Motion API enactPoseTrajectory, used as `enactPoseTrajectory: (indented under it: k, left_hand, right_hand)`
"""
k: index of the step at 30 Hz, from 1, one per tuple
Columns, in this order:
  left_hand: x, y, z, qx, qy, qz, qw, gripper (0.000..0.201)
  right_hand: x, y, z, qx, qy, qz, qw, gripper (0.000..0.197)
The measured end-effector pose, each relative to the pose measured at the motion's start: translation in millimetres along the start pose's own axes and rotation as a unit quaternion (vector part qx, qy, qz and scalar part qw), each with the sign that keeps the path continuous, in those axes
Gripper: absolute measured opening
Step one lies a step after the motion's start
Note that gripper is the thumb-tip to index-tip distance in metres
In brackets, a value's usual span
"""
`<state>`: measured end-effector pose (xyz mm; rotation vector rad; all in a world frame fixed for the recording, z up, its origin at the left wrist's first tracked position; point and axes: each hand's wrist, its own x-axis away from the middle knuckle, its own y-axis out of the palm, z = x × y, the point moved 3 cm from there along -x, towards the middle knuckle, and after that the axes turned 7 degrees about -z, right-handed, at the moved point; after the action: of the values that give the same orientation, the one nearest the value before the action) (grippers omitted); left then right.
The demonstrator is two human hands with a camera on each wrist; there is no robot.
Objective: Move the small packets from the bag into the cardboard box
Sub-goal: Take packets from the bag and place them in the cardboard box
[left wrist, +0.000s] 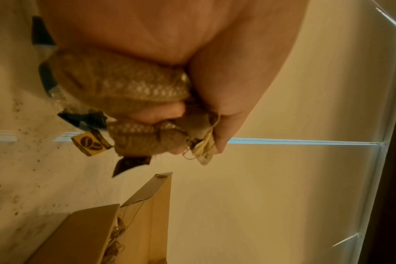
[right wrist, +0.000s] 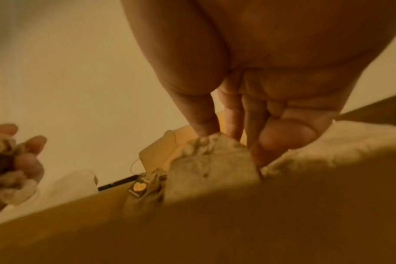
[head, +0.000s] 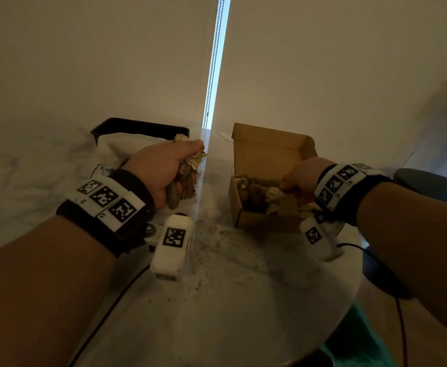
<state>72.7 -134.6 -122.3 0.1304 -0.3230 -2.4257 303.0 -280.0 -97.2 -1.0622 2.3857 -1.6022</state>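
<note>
My left hand (head: 188,181) is raised over the table between the bag and the box, gripping a bunch of small brown mesh packets (left wrist: 129,85) with strings and a coffee-bean tag (left wrist: 90,144). Behind that hand lies the crumpled white bag (head: 116,152). The open cardboard box (head: 246,218), lid flap up, stands to the right with several packets inside. My right hand (right wrist: 219,134) reaches into the box, and its thumb and fingers pinch the top of a pale packet (right wrist: 213,166). A heart tag (right wrist: 139,186) lies beside that packet.
A black tray (head: 140,127) stands behind the bag. Crumbs are scattered across the round marble table (head: 243,300), whose edge curves at the lower right. A black cable (head: 370,260) trails off that edge. A dark round seat (head: 429,184) stands right of the table.
</note>
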Motion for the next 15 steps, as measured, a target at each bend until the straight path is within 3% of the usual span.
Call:
enactPoseTrajectory:
  k: [7, 15]
  left_hand:
    - [-0.8, 0.5, 1.7, 0.037, -0.032, -0.028, 0.998, 0.028]
    - [-5.2, -2.3, 1.4, 0.043, -0.042, -0.049, 0.997, 0.030]
  right_hand:
    - [10.3, -23.9, -10.1, 0.028, -0.075, 0.071, 0.994, 0.023]
    - [29.8, 3.2, -5.6, 0.108, -0.058, -0.067, 0.990, 0.016]
